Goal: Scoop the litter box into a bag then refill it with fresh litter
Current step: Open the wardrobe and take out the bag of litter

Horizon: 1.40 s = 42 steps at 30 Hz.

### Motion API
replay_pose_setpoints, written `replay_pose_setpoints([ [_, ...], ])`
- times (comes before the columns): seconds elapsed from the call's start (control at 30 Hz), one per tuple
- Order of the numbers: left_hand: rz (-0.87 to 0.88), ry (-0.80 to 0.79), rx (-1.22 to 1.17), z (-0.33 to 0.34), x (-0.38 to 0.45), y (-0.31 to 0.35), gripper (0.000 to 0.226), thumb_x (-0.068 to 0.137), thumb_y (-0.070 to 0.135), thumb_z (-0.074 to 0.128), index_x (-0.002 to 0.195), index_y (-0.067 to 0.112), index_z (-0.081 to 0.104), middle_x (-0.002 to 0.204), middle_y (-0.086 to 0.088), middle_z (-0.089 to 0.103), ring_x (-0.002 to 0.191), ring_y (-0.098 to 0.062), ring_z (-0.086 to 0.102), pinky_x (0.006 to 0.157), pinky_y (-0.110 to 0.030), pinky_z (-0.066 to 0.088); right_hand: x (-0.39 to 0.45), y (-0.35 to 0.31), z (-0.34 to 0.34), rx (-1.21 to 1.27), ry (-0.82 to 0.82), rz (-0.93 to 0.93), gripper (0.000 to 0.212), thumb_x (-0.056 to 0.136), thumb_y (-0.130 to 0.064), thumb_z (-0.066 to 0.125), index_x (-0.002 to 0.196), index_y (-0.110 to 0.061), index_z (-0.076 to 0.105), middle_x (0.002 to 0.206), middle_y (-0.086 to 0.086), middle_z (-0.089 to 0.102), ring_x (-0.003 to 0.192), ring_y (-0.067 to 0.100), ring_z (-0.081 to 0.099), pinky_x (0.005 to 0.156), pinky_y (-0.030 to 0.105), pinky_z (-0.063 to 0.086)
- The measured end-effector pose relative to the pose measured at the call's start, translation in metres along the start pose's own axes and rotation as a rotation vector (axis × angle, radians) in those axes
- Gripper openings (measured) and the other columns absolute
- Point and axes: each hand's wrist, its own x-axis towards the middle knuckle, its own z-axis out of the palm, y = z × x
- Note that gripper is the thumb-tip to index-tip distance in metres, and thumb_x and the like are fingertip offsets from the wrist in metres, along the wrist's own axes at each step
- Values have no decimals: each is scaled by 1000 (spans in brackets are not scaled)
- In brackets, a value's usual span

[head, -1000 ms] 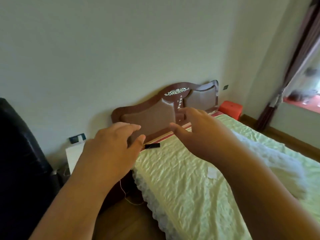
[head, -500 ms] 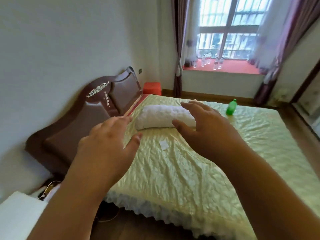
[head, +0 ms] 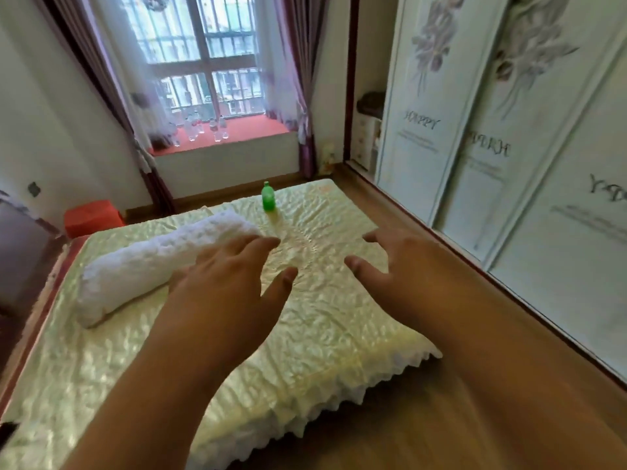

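Observation:
No litter box, scoop, bag or litter shows in the head view. My left hand (head: 227, 283) is held out in front of me above the bed, fingers relaxed and spread, holding nothing. My right hand (head: 403, 269) is held out beside it at the same height, also spread and empty. Both hands hover in the air over the pale green bedspread (head: 322, 334) without touching it.
A rolled white blanket (head: 142, 266) lies across the bed, with a green bottle (head: 268, 197) standing further back. A red box (head: 91, 217) sits left of the bed. White wardrobe doors (head: 509, 147) line the right, with wooden floor (head: 475, 385) between. Several bottles stand on the red window sill (head: 244, 130).
My view has swung right, from the headboard and wall to the window, the bed's foot and the wardrobe. Both hands stay raised and empty in front of me.

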Motion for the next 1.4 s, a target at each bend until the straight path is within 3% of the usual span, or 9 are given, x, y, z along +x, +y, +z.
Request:
replay_pose_setpoints([
  [0.2, 202, -70, -47, 33, 41, 114, 60, 93, 71, 32, 148, 47, 37, 157, 18, 38, 144, -18, 38, 111, -51, 36, -18, 108, -53, 11, 48, 231, 66, 94, -66, 51, 152, -39, 35, 153, -8, 47, 134, 20, 51, 105, 38, 42],
  [0.33, 310, -103, -105, 57, 50, 176, 59, 92, 72, 33, 145, 48, 41, 153, 19, 43, 140, -16, 44, 110, -52, 39, -30, 167, -74, 3, 72, 356, 58, 95, -59, 51, 148, -34, 43, 143, -4, 54, 121, 22, 57, 100, 42, 49],
  [0.47, 396, -129, -127, 80, 59, 232, 59, 90, 73, 34, 143, 48, 43, 151, 17, 46, 134, -17, 51, 108, -54, 43, -48, 214, -91, 4, 110, 436, 60, 97, -60, 49, 151, -38, 35, 149, -5, 47, 126, 23, 54, 101, 43, 47],
  [0.63, 537, -231, -107, 109, 63, 309, 57, 93, 69, 35, 146, 47, 40, 156, 18, 40, 144, -17, 39, 117, -52, 34, -77, 279, -105, 42, 132, 587, 67, 95, -67, 45, 154, -40, 30, 156, -6, 40, 134, 22, 48, 106, 45, 46],
  [1.0, 816, -383, -82, 170, 105, 425, 57, 95, 68, 36, 147, 45, 38, 157, 18, 38, 146, -14, 36, 117, -48, 32, -95, 367, -128, 13, 179, 879, 64, 97, -63, 45, 154, -37, 32, 155, -7, 42, 136, 19, 47, 106, 41, 43],
  [1.4, 1059, -457, -141, 207, 225, 509, 55, 95, 65, 37, 147, 45, 39, 151, 15, 45, 141, -16, 42, 116, -48, 36, -22, 422, -153, -26, 325, 1096, 65, 95, -64, 47, 153, -38, 34, 155, -10, 43, 136, 17, 48, 109, 42, 44],
])
